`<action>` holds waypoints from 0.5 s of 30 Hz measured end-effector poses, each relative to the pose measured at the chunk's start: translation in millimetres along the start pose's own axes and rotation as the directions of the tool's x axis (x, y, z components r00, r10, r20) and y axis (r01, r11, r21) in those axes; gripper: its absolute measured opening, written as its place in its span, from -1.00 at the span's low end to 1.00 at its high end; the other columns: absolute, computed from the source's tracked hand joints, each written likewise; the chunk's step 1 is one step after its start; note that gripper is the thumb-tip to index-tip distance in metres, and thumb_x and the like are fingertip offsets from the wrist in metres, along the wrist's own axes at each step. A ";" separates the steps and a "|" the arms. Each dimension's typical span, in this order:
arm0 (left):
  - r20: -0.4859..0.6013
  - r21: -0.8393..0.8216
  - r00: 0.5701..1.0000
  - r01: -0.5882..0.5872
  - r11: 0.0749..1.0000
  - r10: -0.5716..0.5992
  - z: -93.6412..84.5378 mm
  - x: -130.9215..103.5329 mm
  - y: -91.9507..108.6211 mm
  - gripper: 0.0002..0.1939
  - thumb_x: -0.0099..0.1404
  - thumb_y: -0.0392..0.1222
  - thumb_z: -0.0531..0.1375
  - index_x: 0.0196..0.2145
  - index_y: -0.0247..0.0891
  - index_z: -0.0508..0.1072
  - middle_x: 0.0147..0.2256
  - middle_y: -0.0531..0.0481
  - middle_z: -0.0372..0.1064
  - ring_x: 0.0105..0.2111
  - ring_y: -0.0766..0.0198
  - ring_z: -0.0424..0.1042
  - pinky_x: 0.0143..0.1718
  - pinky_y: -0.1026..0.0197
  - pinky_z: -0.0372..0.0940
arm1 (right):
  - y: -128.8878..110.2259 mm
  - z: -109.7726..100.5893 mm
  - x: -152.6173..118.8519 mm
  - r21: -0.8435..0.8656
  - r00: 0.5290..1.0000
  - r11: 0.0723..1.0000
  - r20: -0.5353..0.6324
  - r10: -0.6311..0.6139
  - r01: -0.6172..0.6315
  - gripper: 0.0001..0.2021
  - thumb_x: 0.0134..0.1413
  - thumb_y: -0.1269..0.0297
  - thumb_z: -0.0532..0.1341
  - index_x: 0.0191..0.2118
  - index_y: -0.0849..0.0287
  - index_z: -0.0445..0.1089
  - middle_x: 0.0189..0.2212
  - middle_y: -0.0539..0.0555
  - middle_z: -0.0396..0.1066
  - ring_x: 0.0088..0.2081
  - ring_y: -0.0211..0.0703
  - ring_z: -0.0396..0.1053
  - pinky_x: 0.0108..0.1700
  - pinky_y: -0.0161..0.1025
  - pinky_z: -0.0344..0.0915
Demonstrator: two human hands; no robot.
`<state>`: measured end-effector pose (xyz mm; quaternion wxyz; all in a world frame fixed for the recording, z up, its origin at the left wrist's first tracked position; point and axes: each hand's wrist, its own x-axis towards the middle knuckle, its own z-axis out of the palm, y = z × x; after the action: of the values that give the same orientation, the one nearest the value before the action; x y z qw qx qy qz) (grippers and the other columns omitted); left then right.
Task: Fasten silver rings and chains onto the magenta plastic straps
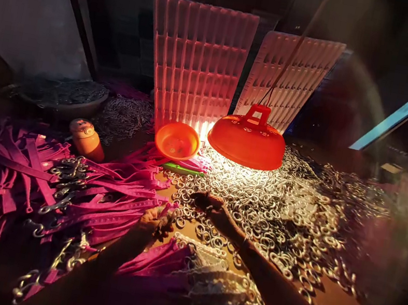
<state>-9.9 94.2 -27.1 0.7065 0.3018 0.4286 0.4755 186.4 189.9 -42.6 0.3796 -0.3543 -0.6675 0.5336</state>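
Note:
My left hand (pixel 157 220) is closed at the right ends of the magenta straps (pixel 118 211), its fingers pressed around something too small and dark to name. Just to the right, my right hand (pixel 207 203) reaches over the left edge of a wide heap of metal rings (pixel 257 209); its fingers are in shadow, and whether they hold a ring is unclear. Between my forearms lie more magenta straps (pixel 159 260) and a pale bundle (pixel 210 269) with rings at its lower end. Metal snap hooks (pixel 70 171) rest among the straps on the left.
A red lamp shade (pixel 247 142) hangs low over the rings. Beside it are an orange bowl (pixel 177 141) and an orange bottle (pixel 86 140). Two ribbed panels (pixel 200 62) stand behind. A wide basin (pixel 63 101) of metal pieces sits at the back left.

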 end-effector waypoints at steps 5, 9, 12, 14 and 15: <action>-0.116 0.054 0.993 -0.006 0.999 0.012 4.7 3.2 -5.5 -0.58 -0.13 -0.06 0.35 -0.39 -0.41 0.37 -0.63 0.04 0.27 -0.71 0.50 0.10 -0.68 0.37 -0.11 | -13.9 44.9 -24.3 0.257 1.000 0.966 -0.011 0.021 -0.018 -0.72 -0.07 0.11 0.28 -0.24 0.15 0.51 -0.31 0.10 0.48 -0.29 -0.17 0.38 -0.16 -0.18 0.29; -0.115 0.063 0.993 0.023 0.998 -0.016 6.2 3.1 -7.4 -0.60 -0.09 -0.01 0.31 -0.43 -0.36 0.30 -0.70 0.11 0.19 -0.77 0.50 0.03 -0.71 0.36 -0.14 | -14.1 59.7 -25.1 0.320 0.997 0.944 0.041 0.073 -0.082 -0.67 -0.07 0.08 0.27 -0.17 0.13 0.49 -0.28 0.10 0.47 -0.23 -0.12 0.38 -0.11 -0.15 0.26; -0.058 0.018 0.998 0.040 0.999 -0.039 9.7 -7.6 -0.1 -0.71 -0.04 -0.14 0.27 -0.44 -0.35 0.28 -0.65 0.09 0.21 -0.72 0.46 0.14 -0.71 0.37 -0.06 | -11.0 64.7 -24.1 0.375 0.990 0.920 0.125 0.068 -0.110 -0.63 -0.06 0.04 0.26 -0.14 0.13 0.47 -0.27 0.10 0.46 -0.19 -0.10 0.36 -0.08 -0.16 0.23; -0.052 -0.029 0.994 0.091 0.995 -0.092 13.2 -13.4 7.3 -0.82 0.03 -0.24 0.21 -0.41 -0.38 0.31 -0.62 0.06 0.24 -0.68 0.43 0.20 -0.70 0.37 -0.01 | -7.5 66.5 -22.9 0.386 0.984 0.915 0.166 0.059 -0.120 -0.62 -0.06 0.04 0.26 -0.13 0.14 0.46 -0.30 0.09 0.45 -0.24 -0.13 0.35 -0.14 -0.20 0.24; -0.061 -0.057 0.990 0.124 0.991 -0.127 14.4 -14.5 10.4 -0.86 0.07 -0.28 0.17 -0.40 -0.40 0.32 -0.60 0.03 0.26 -0.67 0.42 0.21 -0.69 0.37 0.01 | -5.8 67.1 -22.1 0.394 0.982 0.911 0.181 0.058 -0.126 -0.61 -0.05 0.03 0.25 -0.13 0.15 0.46 -0.33 0.08 0.44 -0.30 -0.17 0.34 -0.20 -0.23 0.25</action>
<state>-4.0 84.3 -7.3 0.7284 0.2400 0.4566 0.4508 136.8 139.7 -49.2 0.3620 -0.2542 -0.5548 0.7046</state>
